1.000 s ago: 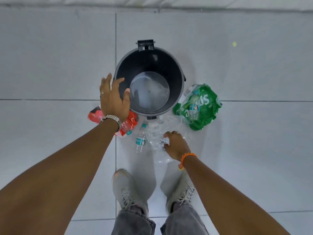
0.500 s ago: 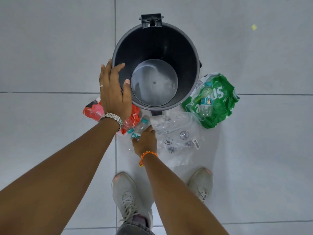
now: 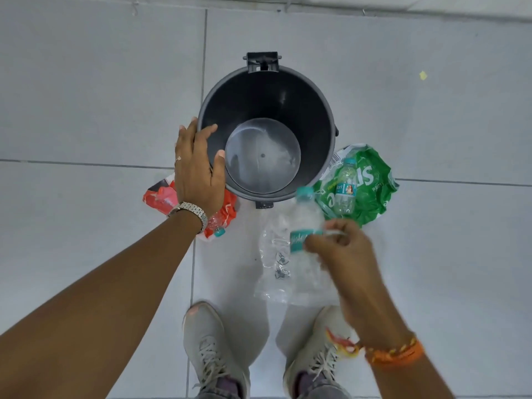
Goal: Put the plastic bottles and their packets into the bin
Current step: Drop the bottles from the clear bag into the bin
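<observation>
**A:** Where is the bottle being handled?

**B:** A clear plastic bottle [image 3: 305,223] with a teal cap and label is lifted off the floor [image 3: 86,96], just short of the near rim of the dark bin [image 3: 266,90], cap pointing toward it. The right hand [image 3: 342,251] holds it, fingers curled closed around the lower half.

**A:** How much is done?

**B:** Judging by the bin, nothing: its inside looks empty. This bottle seems to be the first on its way in.

**A:** What is left?

**B:** A clear packet [image 3: 283,272] lies on the floor under the lifted bottle. A second bottle [image 3: 345,190] rests on a green packet [image 3: 371,194] touching the bin's near-right side. A third bottle [image 3: 216,226] pokes from a red packet [image 3: 161,195] at the near-left side, partly hidden by the wrist.

**A:** And the other hand?

**B:** The left hand [image 3: 198,168] rests on the bin's left rim, fingers spread, thumb inside the wall, apparently steadying it.
</observation>
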